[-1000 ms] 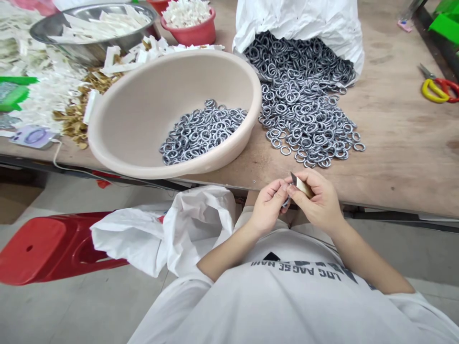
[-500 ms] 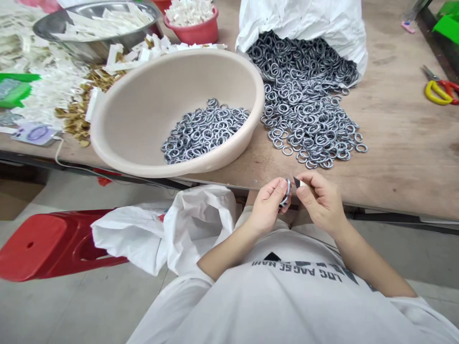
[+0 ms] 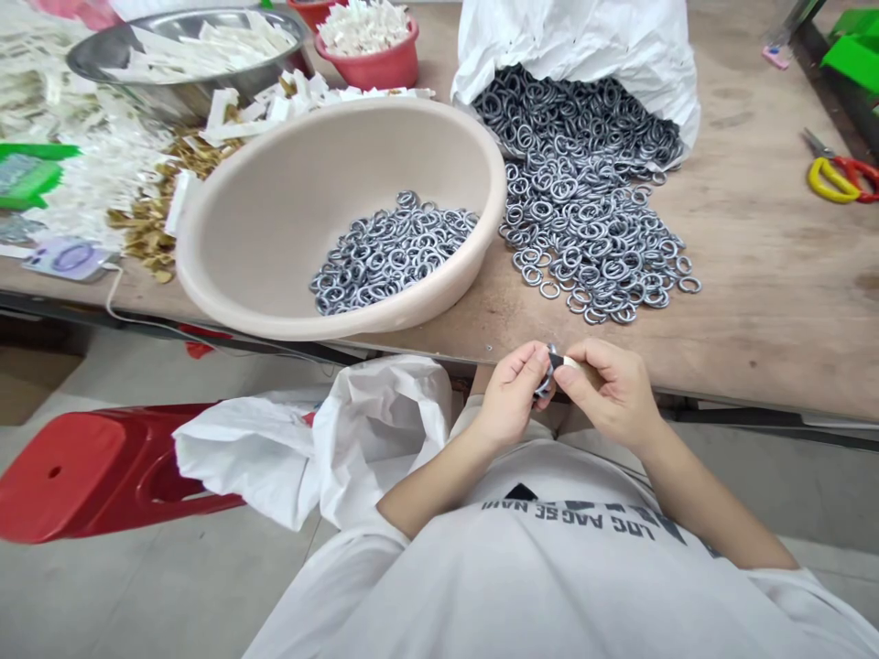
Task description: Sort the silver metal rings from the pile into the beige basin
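Between thumb and fingers, my left hand (image 3: 516, 389) grips a grey ring (image 3: 548, 373) in front of the table's near edge. My right hand (image 3: 611, 389) pinches a small black-and-white piece (image 3: 561, 361), whose dark end touches or overlaps the ring. Beyond my hands lies a heap of grey rings (image 3: 604, 238), spilling from a white sack (image 3: 583, 37). More rings (image 3: 395, 252) rest in the right part of a large beige basin (image 3: 261, 210).
Scissors (image 3: 838, 178) lie at the right. A steel bowl (image 3: 185, 91) and a red bowl (image 3: 377, 59) of white pieces stand at the back left, near brown pieces (image 3: 147, 229). Below the table are an open white bag (image 3: 371, 430) and a red stool (image 3: 82, 476).
My right hand has moved slightly left, bringing the black end of its piece up against the ring. My left hand still grips the ring in nearly the same place.
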The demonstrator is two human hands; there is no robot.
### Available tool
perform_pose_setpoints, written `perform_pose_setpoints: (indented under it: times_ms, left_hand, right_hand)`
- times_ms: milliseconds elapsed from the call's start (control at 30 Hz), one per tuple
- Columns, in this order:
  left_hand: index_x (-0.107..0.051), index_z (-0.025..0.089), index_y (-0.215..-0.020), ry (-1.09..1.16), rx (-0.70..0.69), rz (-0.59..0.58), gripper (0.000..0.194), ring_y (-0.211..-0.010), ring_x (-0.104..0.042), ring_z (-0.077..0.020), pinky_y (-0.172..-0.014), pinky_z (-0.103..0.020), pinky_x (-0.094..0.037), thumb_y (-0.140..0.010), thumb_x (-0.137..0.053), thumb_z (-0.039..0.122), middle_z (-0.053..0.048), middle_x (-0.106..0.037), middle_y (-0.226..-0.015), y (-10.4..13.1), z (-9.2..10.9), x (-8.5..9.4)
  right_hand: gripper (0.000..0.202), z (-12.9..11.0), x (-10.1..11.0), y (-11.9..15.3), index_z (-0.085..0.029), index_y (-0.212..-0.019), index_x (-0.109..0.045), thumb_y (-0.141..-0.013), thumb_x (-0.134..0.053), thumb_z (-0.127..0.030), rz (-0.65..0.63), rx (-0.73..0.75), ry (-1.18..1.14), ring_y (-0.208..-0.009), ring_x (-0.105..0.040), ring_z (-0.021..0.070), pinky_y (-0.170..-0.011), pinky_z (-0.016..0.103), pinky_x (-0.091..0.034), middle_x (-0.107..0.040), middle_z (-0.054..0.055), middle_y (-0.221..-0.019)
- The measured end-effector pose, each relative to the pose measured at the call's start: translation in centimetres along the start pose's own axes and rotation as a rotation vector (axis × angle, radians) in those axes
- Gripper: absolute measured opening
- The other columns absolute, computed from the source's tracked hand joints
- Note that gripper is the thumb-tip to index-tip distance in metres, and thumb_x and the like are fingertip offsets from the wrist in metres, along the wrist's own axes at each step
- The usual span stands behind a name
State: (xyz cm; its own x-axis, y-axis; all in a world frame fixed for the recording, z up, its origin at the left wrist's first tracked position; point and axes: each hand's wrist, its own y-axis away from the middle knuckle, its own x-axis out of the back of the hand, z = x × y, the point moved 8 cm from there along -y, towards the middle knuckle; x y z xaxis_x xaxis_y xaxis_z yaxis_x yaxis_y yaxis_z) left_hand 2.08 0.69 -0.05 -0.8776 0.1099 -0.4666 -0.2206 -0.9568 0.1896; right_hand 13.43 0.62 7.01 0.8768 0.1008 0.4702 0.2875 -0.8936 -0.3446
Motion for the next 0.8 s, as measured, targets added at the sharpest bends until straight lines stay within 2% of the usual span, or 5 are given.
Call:
perform_pose_setpoints:
  times_ms: [333,567,800]
  left_hand:
    - [-0.053,0.018,-0.077,0.008,0.006,0.003,0.036,-0.048,-0.036,-0.0064,-0.042,-0.017,-0.031,-0.087,-0.065,0.051,0.006,-0.041,-0.060,-0.01,0.06,0.09]
    - [-0.050,0.018,-0.073,-0.007,0.014,0.004,0.039,-0.046,-0.036,-0.0060,-0.042,-0.018,-0.028,-0.089,-0.063,0.051,0.006,-0.041,-0.059,-0.02,0.14,0.02]
    - [-0.049,0.018,-0.073,-0.006,0.027,0.014,0.041,-0.046,-0.036,-0.0057,-0.042,-0.018,-0.028,-0.086,-0.065,0.054,0.006,-0.041,-0.058,0.04,0.11,-0.01]
  right_hand:
    - [0.016,0.20,-0.28,0.10,-0.020,-0.082,-0.063,-0.092,-0.063,-0.032,-0.057,-0.046,0.030,-0.060,-0.051,0.0106,-0.057,0.025,-0.036,-0.060,-0.003,-0.068]
    - [0.015,0.50,-0.77,0.25,-0.020,-0.085,-0.064,-0.090,-0.065,-0.034,-0.135,-0.066,0.034,-0.064,-0.057,0.0125,-0.061,0.026,-0.039,-0.066,-0.001,-0.073]
    - [0.015,0.49,-0.75,0.28,-0.020,-0.085,-0.064,-0.090,-0.065,-0.035,-0.124,-0.061,0.036,-0.064,-0.057,0.0125,-0.061,0.026,-0.039,-0.067,-0.001,-0.073]
